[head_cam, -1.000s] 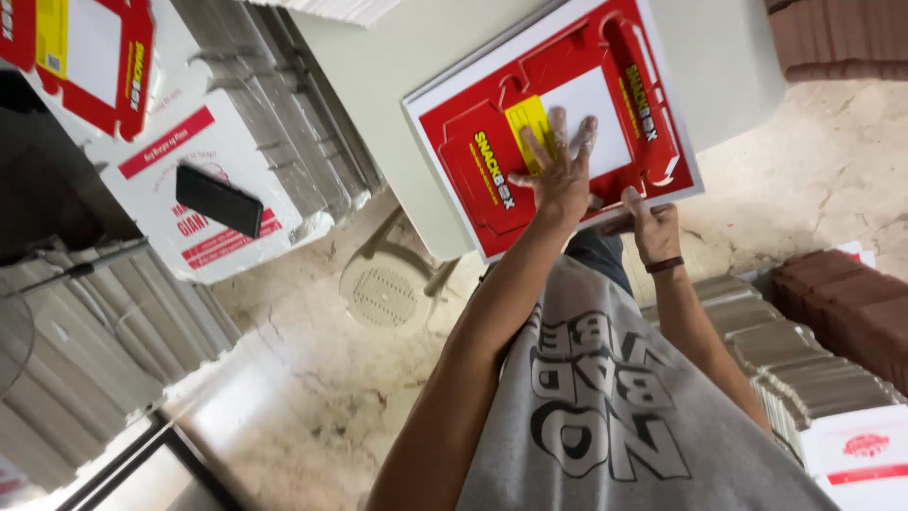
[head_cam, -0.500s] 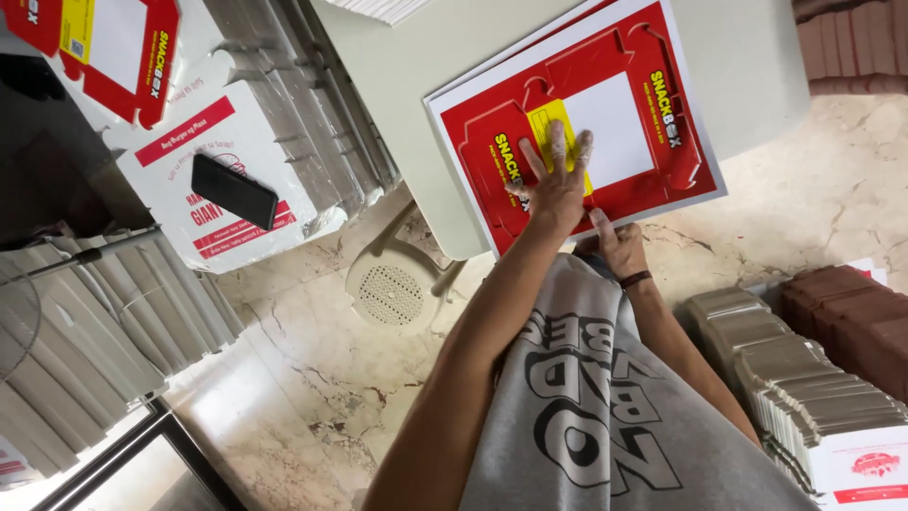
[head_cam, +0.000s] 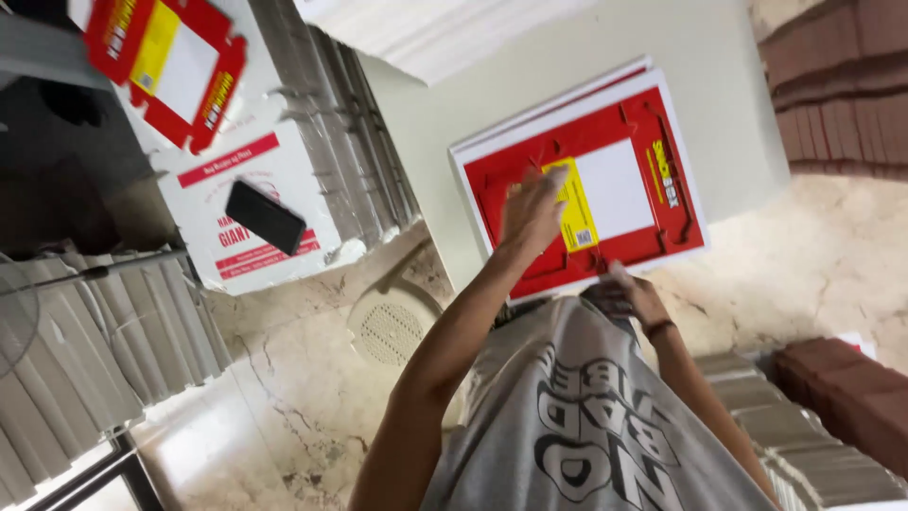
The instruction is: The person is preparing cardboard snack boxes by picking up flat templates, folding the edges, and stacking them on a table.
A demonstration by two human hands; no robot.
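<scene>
My left hand (head_cam: 532, 210) flat, fingers spread, pressing red-and-yellow flat carton blank (head_cam: 605, 189) atop white stack on pale table (head_cam: 738, 85). My right hand (head_cam: 632, 295) pinches blank's near edge. Black phone (head_cam: 266, 217) lies well apart on white box (head_cam: 284, 170).

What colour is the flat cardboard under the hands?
Red, with a white panel and yellow strip: the cardboard sheet, head view.

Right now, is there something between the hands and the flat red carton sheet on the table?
Nothing visible. The left hand lies directly on the red carton sheet, and the right hand touches its near edge. The black phone rests apart, on a white box.
</scene>
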